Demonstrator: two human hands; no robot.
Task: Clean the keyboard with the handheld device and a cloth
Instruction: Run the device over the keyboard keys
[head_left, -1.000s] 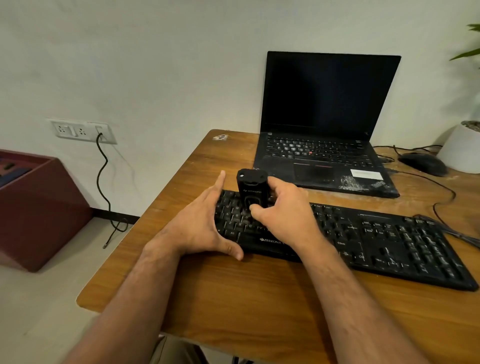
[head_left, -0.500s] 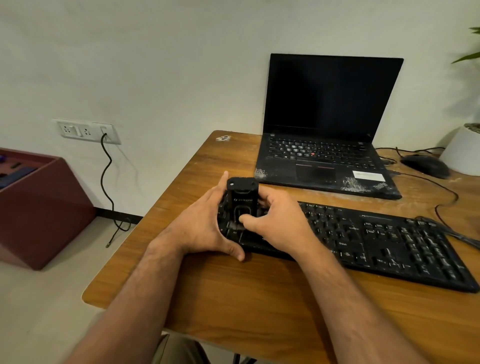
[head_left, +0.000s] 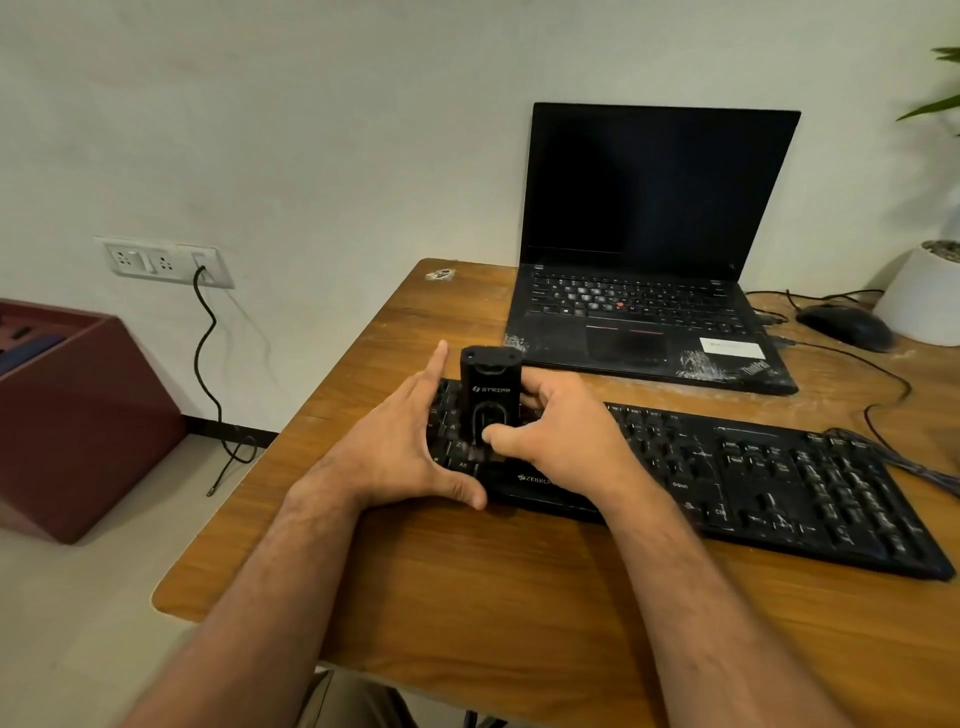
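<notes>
A black keyboard (head_left: 753, 467) lies across the wooden table (head_left: 467, 582). A black handheld device (head_left: 491, 387) stands upright on the keyboard's left end. My right hand (head_left: 561, 436) grips the device, with the thumb on its front and the fingers curled behind it. My left hand (head_left: 400, 447) holds the keyboard's left end, fingers straight along the far side and the thumb at the near edge. No cloth is in view.
An open black laptop (head_left: 644, 291) stands behind the keyboard. A black mouse (head_left: 844, 325) with cables and a white plant pot (head_left: 930, 296) sit at the back right. A dark red box (head_left: 78, 415) stands on the floor at left, under a wall socket (head_left: 161, 262).
The device has slid left along the keyboard from about a second ago to its left end, with my right hand on it. My left hand has stayed at the keyboard's left end.
</notes>
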